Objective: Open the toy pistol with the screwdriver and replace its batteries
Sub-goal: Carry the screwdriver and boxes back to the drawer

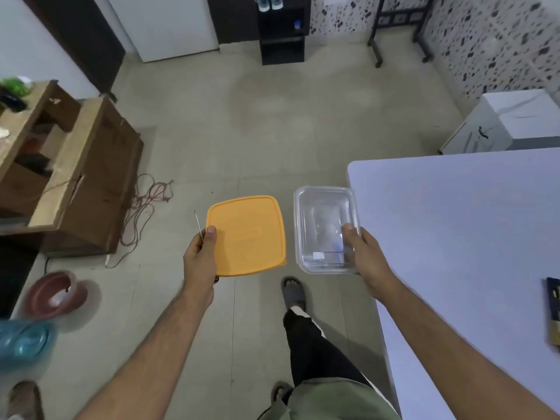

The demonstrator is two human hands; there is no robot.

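The lid (247,234) is orange, the container (325,228) is clear, the table (454,222) is pale lilac, the floor (242,125) is beige, and the wall (500,40) is white with black speckles.

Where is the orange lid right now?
The orange lid is in the left hand, held over the floor at the middle of the head view, beside the clear box in the right hand.
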